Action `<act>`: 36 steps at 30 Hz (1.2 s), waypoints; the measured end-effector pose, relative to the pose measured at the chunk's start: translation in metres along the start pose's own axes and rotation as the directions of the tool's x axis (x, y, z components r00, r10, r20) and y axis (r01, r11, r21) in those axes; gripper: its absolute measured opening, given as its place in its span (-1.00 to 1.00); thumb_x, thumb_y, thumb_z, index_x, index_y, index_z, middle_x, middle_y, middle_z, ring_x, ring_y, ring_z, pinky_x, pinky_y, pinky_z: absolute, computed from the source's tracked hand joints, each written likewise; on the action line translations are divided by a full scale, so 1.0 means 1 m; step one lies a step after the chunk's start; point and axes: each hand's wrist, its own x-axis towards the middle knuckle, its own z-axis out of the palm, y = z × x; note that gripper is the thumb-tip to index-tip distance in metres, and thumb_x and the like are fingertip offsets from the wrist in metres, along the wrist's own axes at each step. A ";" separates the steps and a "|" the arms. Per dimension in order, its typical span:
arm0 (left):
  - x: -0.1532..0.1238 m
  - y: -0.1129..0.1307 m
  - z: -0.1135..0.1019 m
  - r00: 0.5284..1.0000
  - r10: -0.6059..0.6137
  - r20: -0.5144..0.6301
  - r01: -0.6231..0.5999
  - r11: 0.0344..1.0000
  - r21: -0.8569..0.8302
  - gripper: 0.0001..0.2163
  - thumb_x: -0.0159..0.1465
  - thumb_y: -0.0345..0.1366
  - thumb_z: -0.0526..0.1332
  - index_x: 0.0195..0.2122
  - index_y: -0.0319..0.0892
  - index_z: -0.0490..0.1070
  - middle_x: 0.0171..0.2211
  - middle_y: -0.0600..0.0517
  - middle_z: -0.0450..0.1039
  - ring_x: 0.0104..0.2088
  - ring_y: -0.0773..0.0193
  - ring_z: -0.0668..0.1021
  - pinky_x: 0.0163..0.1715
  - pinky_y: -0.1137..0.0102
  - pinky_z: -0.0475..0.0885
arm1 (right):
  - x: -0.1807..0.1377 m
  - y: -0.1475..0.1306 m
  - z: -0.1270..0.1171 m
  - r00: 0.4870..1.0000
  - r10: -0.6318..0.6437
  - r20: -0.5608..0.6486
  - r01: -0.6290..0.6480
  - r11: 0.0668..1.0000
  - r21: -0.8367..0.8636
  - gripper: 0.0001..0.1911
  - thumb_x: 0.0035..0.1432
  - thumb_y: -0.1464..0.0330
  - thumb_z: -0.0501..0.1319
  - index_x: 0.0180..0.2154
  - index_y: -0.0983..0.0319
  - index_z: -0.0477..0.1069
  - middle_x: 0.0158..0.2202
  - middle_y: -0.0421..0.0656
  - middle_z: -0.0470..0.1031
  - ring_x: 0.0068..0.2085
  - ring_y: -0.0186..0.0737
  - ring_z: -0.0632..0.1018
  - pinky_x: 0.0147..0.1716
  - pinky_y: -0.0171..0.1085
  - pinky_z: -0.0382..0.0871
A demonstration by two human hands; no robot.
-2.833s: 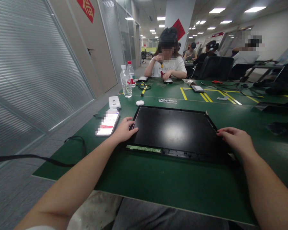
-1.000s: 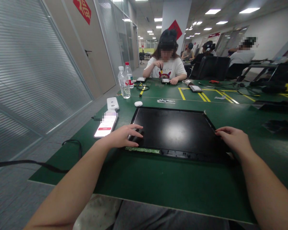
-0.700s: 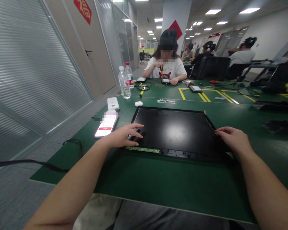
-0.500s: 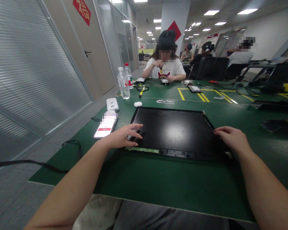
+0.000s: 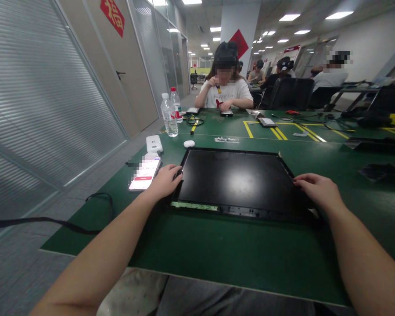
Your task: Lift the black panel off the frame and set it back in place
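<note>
A black flat display panel (image 5: 232, 177) lies face up on the green table, with a strip of green circuit board (image 5: 195, 206) along its near edge. My left hand (image 5: 166, 180) is at the panel's left side, its fingers closed on that edge. At the opposite side my right hand (image 5: 317, 188) pinches the right edge between thumb and fingers. The undersides of both grips are hidden.
Left of the panel are a lit phone (image 5: 146, 173), a white charger (image 5: 154, 144) and a small white case (image 5: 189, 144). Two bottles (image 5: 170, 116) stand behind them. Across the table (image 5: 217, 245) a person (image 5: 228, 87) works on a small device.
My left hand has drawn back leftward from over the screen to the panel's left edge, its spread fingers closing. My right hand stays put. The person opposite has shifted slightly.
</note>
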 end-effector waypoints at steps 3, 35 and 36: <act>0.001 0.000 0.006 1.000 0.022 -0.017 -0.022 0.999 0.025 -0.52 0.48 -0.18 0.04 0.27 -0.24 0.57 0.27 -0.29 0.52 0.26 -0.20 0.52 0.37 -0.07 0.34 | -0.004 -0.007 -0.001 0.999 0.026 0.039 -0.026 1.000 0.011 -0.81 -0.11 0.29 0.30 -0.37 0.12 0.62 -0.37 -0.14 0.68 -0.24 -0.04 0.64 -0.14 -0.12 0.42; 0.004 -0.001 0.018 0.990 -0.106 -0.093 0.111 0.992 0.052 -0.58 0.43 -0.19 0.14 0.17 -0.29 0.58 0.33 -0.36 0.46 0.36 -0.27 0.47 0.40 -0.09 0.33 | 0.003 0.002 0.002 0.999 0.036 0.009 -0.035 0.993 -0.111 -0.73 0.01 0.27 0.26 -0.24 0.14 0.65 -0.30 -0.08 0.66 -0.26 -0.04 0.59 -0.23 -0.14 0.41; 0.005 -0.001 0.017 0.991 -0.110 -0.076 0.115 0.991 0.067 -0.58 0.43 -0.19 0.13 0.15 -0.30 0.60 0.34 -0.37 0.45 0.37 -0.27 0.46 0.41 -0.07 0.31 | 0.005 0.003 0.003 0.999 0.050 0.007 -0.049 0.989 -0.137 -0.71 0.01 0.27 0.27 -0.21 0.15 0.65 -0.29 -0.08 0.65 -0.26 -0.04 0.60 -0.23 -0.15 0.41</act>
